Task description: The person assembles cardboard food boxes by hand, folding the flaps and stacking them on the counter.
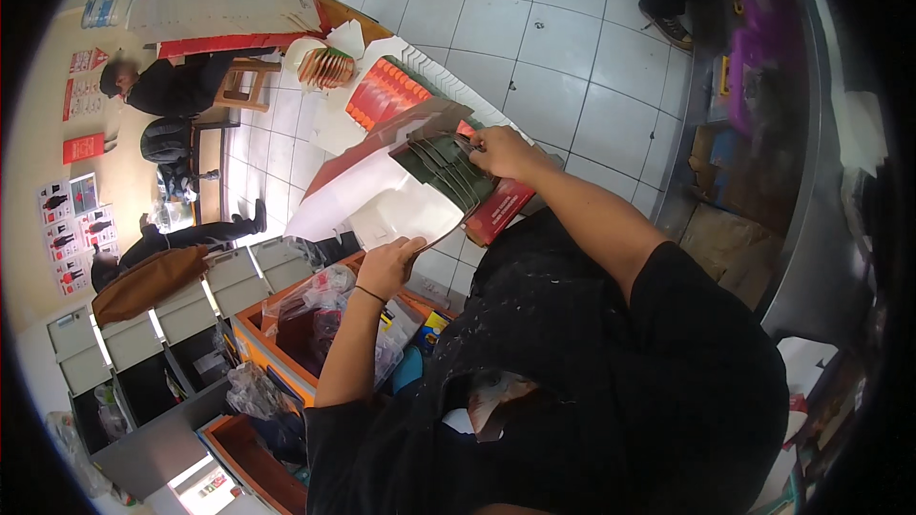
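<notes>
My left hand (386,267) is closed on the near edge of a folded paper carton (391,215), its pale inside turned up. A broad white flap with a reddish outer side stands up from the carton's far side. My right hand (510,153) pinches the right end of a stack of nested dark green cartons (444,172), which lies against the pale carton. Below that hand, a red printed carton (498,210) shows partly. Just beyond is a row of nested red-orange cartons (389,93) on a white surface (329,124). Another fanned stack of cartons (324,67) stands farther left.
Orange-edged open drawers (286,319) with plastic bags are at lower left, beside grey lockers (176,324). Two people (172,86) are at the left wall, one by a wooden stool (248,84). A metal shelf (811,219) with purple crates (754,81) runs along the right.
</notes>
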Demonstrator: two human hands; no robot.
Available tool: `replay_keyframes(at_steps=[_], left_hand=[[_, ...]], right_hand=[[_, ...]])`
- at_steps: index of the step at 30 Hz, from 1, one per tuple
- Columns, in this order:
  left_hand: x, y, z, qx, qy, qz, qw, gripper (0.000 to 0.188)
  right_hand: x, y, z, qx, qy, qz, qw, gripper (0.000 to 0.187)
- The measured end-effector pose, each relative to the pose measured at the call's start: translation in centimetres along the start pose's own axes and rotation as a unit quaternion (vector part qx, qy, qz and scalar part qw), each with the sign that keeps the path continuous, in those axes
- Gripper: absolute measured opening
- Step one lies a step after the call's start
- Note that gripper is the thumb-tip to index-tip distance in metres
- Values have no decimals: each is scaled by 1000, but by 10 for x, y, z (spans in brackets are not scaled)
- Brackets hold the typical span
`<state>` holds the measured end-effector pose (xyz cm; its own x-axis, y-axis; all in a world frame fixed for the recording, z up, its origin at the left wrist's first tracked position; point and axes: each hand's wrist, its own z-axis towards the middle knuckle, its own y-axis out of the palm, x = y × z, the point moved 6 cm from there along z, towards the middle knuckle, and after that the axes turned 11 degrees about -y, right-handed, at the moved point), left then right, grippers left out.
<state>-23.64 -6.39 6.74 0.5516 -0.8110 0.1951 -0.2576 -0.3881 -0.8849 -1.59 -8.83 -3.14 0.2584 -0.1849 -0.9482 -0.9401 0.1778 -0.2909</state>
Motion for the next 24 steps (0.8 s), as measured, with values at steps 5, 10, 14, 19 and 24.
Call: replay_keyframes(at_steps=[5, 10, 14, 19, 24], left_hand=[[1, -7, 5, 3, -50, 20, 999, 18], [-1, 0, 12, -48, -87, 100, 990, 11], [4, 2, 14, -33, -82, 63, 994, 11], [3, 4, 14, 80, -33, -18, 996, 17], [12, 0, 2, 87, -39, -2, 995, 31]], right_hand=[[-1, 2, 3, 33, -30, -67, 997, 24], [0, 19, 3, -17, -20, -89, 996, 31], [6, 17, 1, -17, -47, -24, 998, 25], [-22, 0, -34, 19, 12, 68, 997, 34], [-55, -58, -105, 193, -60, 78, 976, 34]])
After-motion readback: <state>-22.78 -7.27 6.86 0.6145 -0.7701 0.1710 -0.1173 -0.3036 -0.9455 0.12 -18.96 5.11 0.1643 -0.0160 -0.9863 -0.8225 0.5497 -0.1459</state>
